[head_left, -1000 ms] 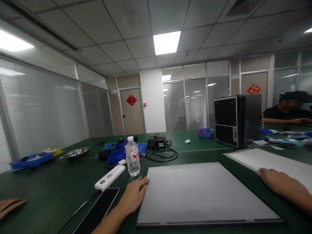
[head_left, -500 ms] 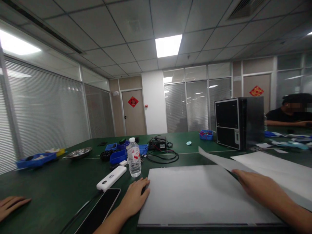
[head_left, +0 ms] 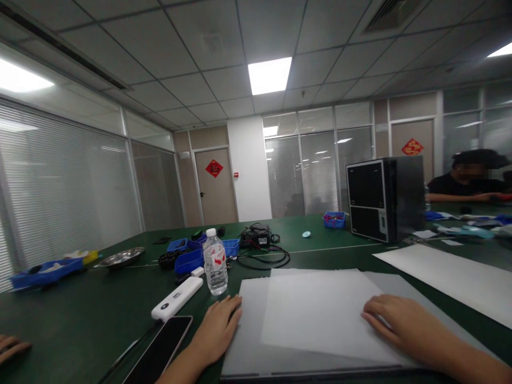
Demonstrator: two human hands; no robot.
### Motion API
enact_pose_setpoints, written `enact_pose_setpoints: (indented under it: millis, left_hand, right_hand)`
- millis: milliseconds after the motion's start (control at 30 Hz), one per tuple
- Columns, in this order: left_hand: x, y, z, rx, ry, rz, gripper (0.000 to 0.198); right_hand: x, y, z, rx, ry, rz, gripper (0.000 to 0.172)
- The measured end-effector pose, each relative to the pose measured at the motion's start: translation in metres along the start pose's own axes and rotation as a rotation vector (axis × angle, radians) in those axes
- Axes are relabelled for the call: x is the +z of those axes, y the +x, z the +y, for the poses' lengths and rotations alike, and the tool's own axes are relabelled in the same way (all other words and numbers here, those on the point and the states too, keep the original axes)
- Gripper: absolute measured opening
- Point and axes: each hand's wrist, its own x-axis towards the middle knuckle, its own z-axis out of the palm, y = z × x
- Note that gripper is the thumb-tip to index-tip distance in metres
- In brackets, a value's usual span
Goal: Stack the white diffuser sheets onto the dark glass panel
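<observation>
A large grey board [head_left: 248,341] lies flat on the green table in front of me. A white paper sheet [head_left: 320,314] now lies on top of it. My right hand [head_left: 404,325] rests palm down on the sheet's right part, fingers spread flat. My left hand [head_left: 218,328] lies flat at the board's left edge, fingers stretched out, holding nothing. A black phone [head_left: 160,352] and a white oblong device [head_left: 176,298] lie just left of my left hand. A water bottle [head_left: 215,262] stands beyond it.
More white paper [head_left: 452,277] lies at the right. A black computer case [head_left: 384,197] stands behind, with a seated person [head_left: 472,176] beyond. Blue bins [head_left: 190,258], cables [head_left: 262,256] and a metal dish [head_left: 120,257] sit mid-table. Another person's hand [head_left: 10,346] rests at far left.
My right hand took a sheet from the pile at the right, carried it leftward and laid it on the grey board. My left hand stayed at the board's edge.
</observation>
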Motion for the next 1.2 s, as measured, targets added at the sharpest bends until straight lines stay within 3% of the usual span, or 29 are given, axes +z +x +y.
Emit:
enact_pose_setpoints:
  millis: [100, 300, 433, 567, 767, 867, 1000, 1200]
  left_hand:
    - [-0.001, -0.001, 0.002, 0.004, -0.007, 0.005, 0.053]
    - [-0.001, 0.000, 0.003, 0.008, -0.007, -0.015, 0.055]
    - [-0.001, 0.001, 0.002, 0.022, -0.040, -0.033, 0.055]
    - [-0.002, 0.000, 0.003, 0.003, -0.031, -0.060, 0.061]
    - [0.001, 0.004, 0.001, -0.037, -0.024, -0.010, 0.062]
    - [0.003, 0.007, -0.001, -0.048, -0.033, 0.017, 0.056]
    - [0.003, 0.007, -0.004, -0.033, -0.050, 0.020, 0.053]
    - [0.001, 0.003, -0.005, -0.016, -0.060, 0.020, 0.053]
  right_hand:
    - [-0.007, -0.001, -0.014, -0.026, 0.059, -0.133, 0.044]
    - [-0.011, -0.006, -0.035, -0.110, 0.228, -0.240, 0.041]
    - [-0.003, -0.005, -0.014, 0.011, 0.210, -0.185, 0.052]
    - [-0.005, -0.002, 0.031, 0.132, 0.071, -0.056, 0.055]
    - [-0.017, -0.010, 0.093, 0.135, 0.067, -0.105, 0.053]
    - [-0.016, -0.012, 0.097, 0.107, 0.155, -0.094, 0.053]
    - [-0.012, -0.010, 0.081, 0.078, 0.199, -0.171, 0.049]
    - [-0.003, -0.014, 0.076, 0.147, 0.231, -0.234, 0.053]
